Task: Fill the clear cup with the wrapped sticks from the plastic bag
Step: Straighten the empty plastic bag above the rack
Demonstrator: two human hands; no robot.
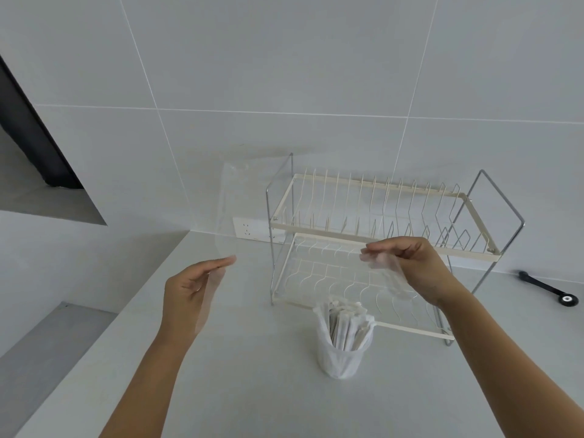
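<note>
We see the cup [344,349] at 5 o'clock on the counter [252,374], full of sticks [346,324]. Our right hand [410,263] pinches the bag [240,200]; left hand [189,289] flat, fingers extended, against it.

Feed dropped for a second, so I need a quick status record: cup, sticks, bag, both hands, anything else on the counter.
clear cup: upright on counter, in front of the rack
wrapped sticks: standing bundled in the cup, tops above the rim
plastic bag: clear, looks empty, held up between both hands
left hand: open, flat against the bag's edge
right hand: pinch grip on the bag
dish rack: two tiers, empty
black tool: far right, lying flat
</note>
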